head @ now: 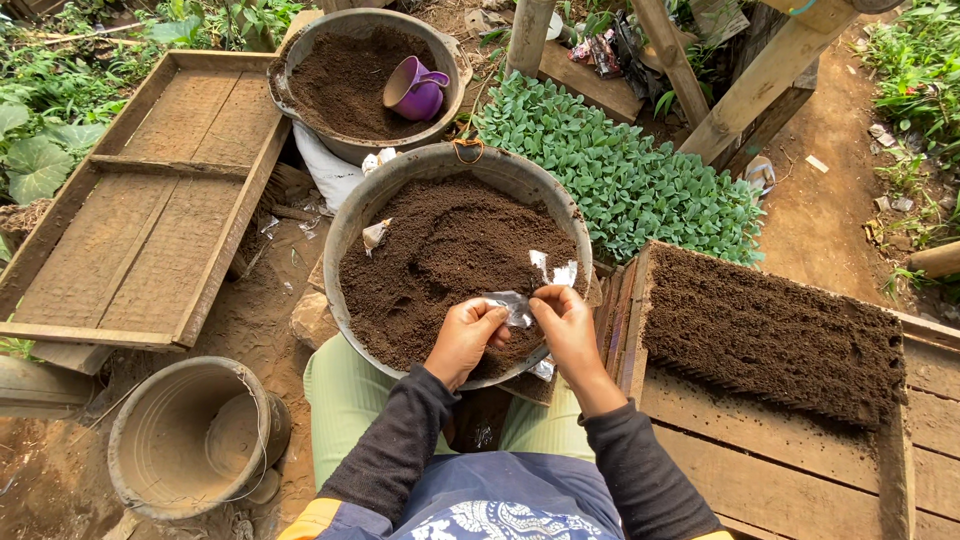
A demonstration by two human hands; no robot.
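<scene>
Both hands meet over the near rim of a metal basin of dark soil (440, 250), the left hand (465, 338) and the right hand (565, 325) each pinching an end of a small crumpled silvery packet (512, 306) held between them. Just beyond the right hand's fingertips, white scraps (555, 270) lie on the soil. To the right of that hand a wooden tray of packed soil (770, 335) sits close by, and well past the left hand stands an empty bucket (195, 440).

Lots going on around the edges here. A second round metal basin of dark soil (340, 85) sits at the top with a purple plastic mug (415, 90) lying in it. A long empty wooden tray (140, 200) lies on the left, a dirty grey bucket (190, 440) bottom left, and a dense bed of small green seedlings (620, 170) on the right.
</scene>
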